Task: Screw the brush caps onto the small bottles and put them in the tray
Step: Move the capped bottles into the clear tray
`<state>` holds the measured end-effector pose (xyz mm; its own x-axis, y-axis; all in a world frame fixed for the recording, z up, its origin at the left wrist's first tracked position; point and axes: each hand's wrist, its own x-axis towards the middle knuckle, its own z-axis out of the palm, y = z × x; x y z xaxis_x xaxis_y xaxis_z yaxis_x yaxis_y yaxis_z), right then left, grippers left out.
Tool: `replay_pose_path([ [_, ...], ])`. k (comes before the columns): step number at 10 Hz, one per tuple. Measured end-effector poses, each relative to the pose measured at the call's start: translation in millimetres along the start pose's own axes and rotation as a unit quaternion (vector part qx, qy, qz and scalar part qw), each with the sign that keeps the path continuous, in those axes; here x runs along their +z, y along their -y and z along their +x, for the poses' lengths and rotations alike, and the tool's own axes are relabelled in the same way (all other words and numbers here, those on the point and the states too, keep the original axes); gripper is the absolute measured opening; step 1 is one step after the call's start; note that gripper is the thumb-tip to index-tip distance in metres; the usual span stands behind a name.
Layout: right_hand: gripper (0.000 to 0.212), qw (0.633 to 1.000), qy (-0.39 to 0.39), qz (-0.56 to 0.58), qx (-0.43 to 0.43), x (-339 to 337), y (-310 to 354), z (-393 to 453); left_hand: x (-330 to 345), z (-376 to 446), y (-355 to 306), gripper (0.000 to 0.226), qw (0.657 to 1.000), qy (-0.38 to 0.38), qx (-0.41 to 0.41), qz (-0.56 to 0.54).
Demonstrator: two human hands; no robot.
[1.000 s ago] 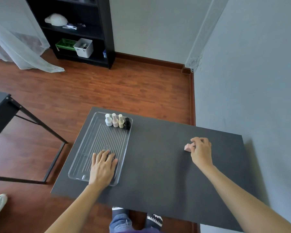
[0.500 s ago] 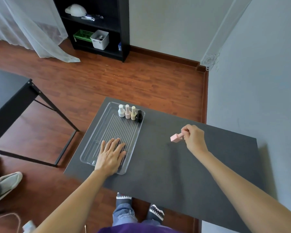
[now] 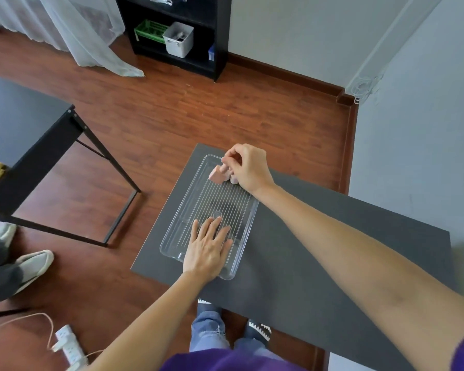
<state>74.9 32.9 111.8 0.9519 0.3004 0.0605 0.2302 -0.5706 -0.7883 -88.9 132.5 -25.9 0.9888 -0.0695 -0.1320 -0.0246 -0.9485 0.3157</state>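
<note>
My left hand lies flat, fingers straight, pressing the tray at its 6 o'clock end. At 12 o'clock my right hand pinches the pink bottle, tilted over the tray's far end. Released crooked, I judge it could topple; whatever stands behind my hand is hidden.

Clear glossy plastic tray with ribbed bottom, sat on matt dark surface. Matt pink bottle, plasticky-looking. Reddish wood floor with slight sheen. Sheer white cloth curtain, black matt shelf.
</note>
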Motion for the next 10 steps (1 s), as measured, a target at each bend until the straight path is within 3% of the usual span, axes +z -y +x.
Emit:
replay_pose_path([
  [3, 0.017, 0.996, 0.022, -0.027, 0.078, 45, -10, 45, 3, 1, 1, 0.051, 1.000, -0.006, 0.001, -0.011],
  [8, 0.012, 0.984, 0.067, -0.162, 0.028, 65, -27, 62, 4, 1, 2, 0.044, 1.000, 0.006, 0.008, -0.007],
  [10, 0.028, 0.993, 0.009, -0.115, 0.016, 35, -26, 36, 5, 2, 1, 0.045, 1.000, -0.015, 0.006, -0.013],
])
